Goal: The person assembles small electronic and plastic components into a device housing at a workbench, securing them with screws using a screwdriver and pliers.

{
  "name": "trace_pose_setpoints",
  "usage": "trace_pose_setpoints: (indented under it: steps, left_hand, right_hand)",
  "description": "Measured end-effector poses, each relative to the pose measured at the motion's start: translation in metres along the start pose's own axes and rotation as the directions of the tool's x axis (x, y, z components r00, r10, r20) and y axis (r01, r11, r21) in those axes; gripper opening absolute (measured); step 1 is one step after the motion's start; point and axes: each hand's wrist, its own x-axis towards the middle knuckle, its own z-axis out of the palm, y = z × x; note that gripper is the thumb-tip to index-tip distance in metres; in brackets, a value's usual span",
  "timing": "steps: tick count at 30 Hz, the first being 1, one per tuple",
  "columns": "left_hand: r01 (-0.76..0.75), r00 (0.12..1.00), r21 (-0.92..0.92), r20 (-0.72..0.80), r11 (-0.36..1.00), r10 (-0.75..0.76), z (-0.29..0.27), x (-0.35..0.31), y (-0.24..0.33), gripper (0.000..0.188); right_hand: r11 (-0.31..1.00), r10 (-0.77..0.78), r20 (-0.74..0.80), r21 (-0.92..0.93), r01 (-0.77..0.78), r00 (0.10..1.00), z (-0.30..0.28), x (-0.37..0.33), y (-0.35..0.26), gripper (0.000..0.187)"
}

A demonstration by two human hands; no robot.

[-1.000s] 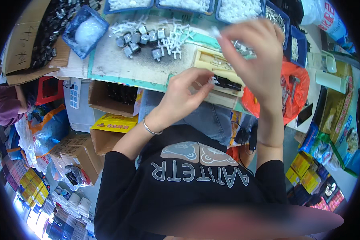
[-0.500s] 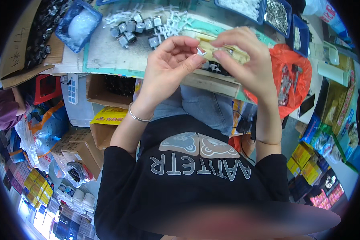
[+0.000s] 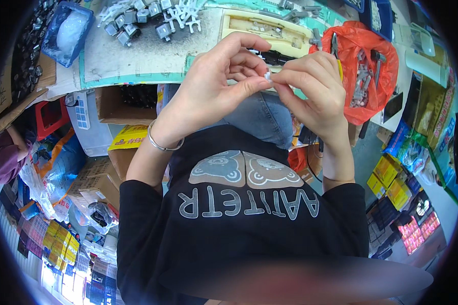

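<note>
Remotely, I watch left hand [image 3: 216,79] and right hand [image 3: 315,86] meet, both pinching small white piece [image 3: 267,77] just in front of cream tray [image 3: 230,31]. Grey and white parts [image 3: 130,17] lie piled on tabletop [image 3: 142,63], farther left; red bag [image 3: 359,36] sits right of tray.

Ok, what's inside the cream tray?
Inside the cream tray: small pale bits, too small to identify. A black piece shows along its near side, partly covered by the left hand and right hand; what's beneath them can't be seen.
</note>
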Motion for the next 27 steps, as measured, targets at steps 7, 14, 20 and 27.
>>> trace_pose_setpoints:
  steps: [7,14,20,27]
  left_hand:
    - [-0.259,0.874,0.795,-0.050,0.549,0.484,-0.001,0.004,-0.026,0.032]
    - [-0.283,0.816,0.914,0.070,0.290,0.574,0.006,0.004,-0.047,0.024]
    - [-0.306,0.784,0.923,0.106,0.232,0.612,0.007,0.007,-0.054,0.024]
    - [-0.297,0.795,0.930,0.115,0.217,0.596,0.007,0.006,-0.054,0.026]
  right_hand:
    - [0.972,0.074,-0.053,-0.221,-0.084,0.996,0.016,-0.014,0.032,0.011]
    - [0.973,0.076,0.015,-0.219,-0.071,0.997,0.019,-0.003,0.031,0.010]
    - [0.962,0.070,0.055,-0.269,-0.052,0.996,0.019,-0.002,0.031,0.007]
    - [0.963,0.110,0.050,-0.252,-0.094,0.993,0.022,-0.003,0.029,0.006]
